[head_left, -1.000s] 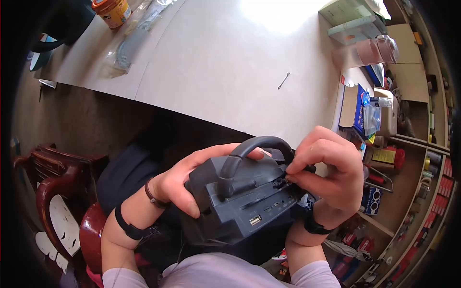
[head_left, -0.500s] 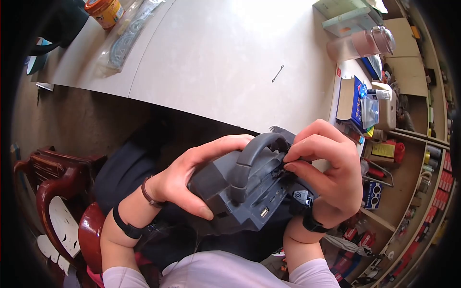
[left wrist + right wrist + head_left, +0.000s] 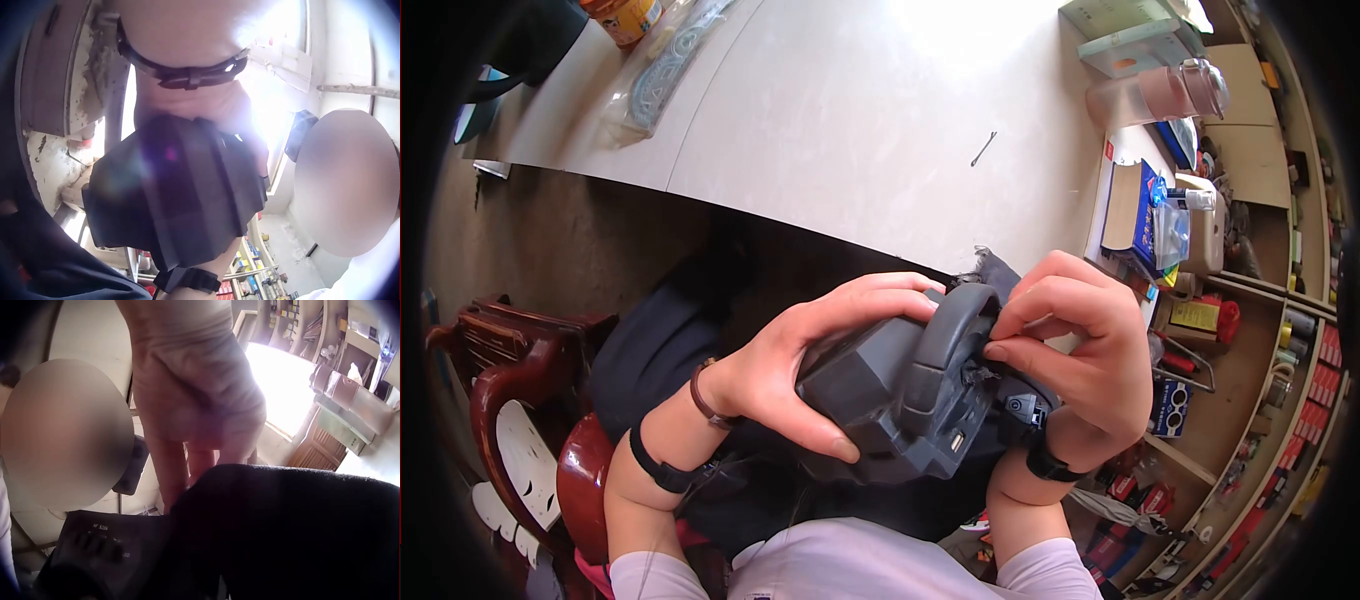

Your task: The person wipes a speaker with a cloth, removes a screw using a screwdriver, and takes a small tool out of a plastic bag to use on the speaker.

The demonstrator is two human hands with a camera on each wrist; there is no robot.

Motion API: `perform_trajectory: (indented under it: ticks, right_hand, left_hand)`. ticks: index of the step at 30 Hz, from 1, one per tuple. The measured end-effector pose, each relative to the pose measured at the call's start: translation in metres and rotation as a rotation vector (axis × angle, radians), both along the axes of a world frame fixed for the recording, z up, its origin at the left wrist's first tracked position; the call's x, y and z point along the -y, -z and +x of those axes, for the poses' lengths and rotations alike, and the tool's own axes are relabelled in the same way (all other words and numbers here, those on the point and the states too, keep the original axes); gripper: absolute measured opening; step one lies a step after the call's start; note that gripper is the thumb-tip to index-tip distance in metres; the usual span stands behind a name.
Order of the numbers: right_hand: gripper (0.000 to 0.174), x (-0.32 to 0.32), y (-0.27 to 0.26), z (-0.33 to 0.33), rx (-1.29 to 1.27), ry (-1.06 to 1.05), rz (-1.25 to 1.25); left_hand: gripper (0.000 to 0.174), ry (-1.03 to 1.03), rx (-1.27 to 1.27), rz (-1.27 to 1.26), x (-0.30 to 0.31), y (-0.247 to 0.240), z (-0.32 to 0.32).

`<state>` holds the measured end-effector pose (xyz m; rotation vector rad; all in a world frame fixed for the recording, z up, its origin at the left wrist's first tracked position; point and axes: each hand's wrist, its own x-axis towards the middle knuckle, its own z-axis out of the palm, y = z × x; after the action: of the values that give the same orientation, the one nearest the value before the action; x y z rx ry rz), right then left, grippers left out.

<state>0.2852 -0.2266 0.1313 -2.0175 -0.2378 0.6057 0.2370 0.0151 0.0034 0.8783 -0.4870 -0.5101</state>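
A black portable speaker (image 3: pixel 860 360) with an arched carrying handle (image 3: pixel 940 345) is held tilted over the lap. My left hand (image 3: pixel 785 365) grips its body from the left, thumb on the near side and fingers over the far side. Close beside the handle, my right hand (image 3: pixel 1085 345) pinches a dark cloth with frayed edges (image 3: pixel 997 272) against the panel with the ports. A USB port (image 3: pixel 957 440) shows at the panel's near end. Large in the right wrist view, the cloth (image 3: pixel 300 531) hides the fingertips. The left wrist view shows the speaker's ribbed underside (image 3: pixel 181 187).
A white table (image 3: pixel 830 150) lies ahead, with a small thin stick (image 3: pixel 984 149) on it. At its right stand a pink bottle (image 3: pixel 1160 95) and a thick blue book (image 3: pixel 1130 210). Shelves (image 3: pixel 1280 330) line the right side; a wooden chair (image 3: pixel 510 390) stands at left.
The speaker has tilted and turned, its port panel now facing more to the right. The right hand has shifted slightly along the handle side, and more of the cloth shows beyond it.
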Motion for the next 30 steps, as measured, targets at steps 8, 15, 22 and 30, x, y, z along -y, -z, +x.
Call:
perform_trajectory:
  ticks: [8, 15, 22, 30]
  right_hand:
    - [0.022, -0.005, 0.002, 0.002, 0.162, -0.163, -0.051]
    - [0.019, -0.006, 0.004, -0.002, 0.14, -0.077, -0.068]
    - [0.019, -0.003, 0.002, -0.002, 0.084, 0.017, -0.117]
    - [0.022, -0.002, 0.007, -0.001, 0.11, -0.179, -0.062]
  left_hand:
    - [0.098, -0.056, 0.054, 0.078, -0.002, -0.001, 0.0]
    - [0.097, -0.027, -0.006, 0.034, -0.002, 0.001, -0.002]
    - [0.098, -0.021, -0.068, -0.054, 0.0, 0.005, -0.002]
    - [0.095, -0.043, -0.064, 0.007, -0.004, 0.002, -0.001]
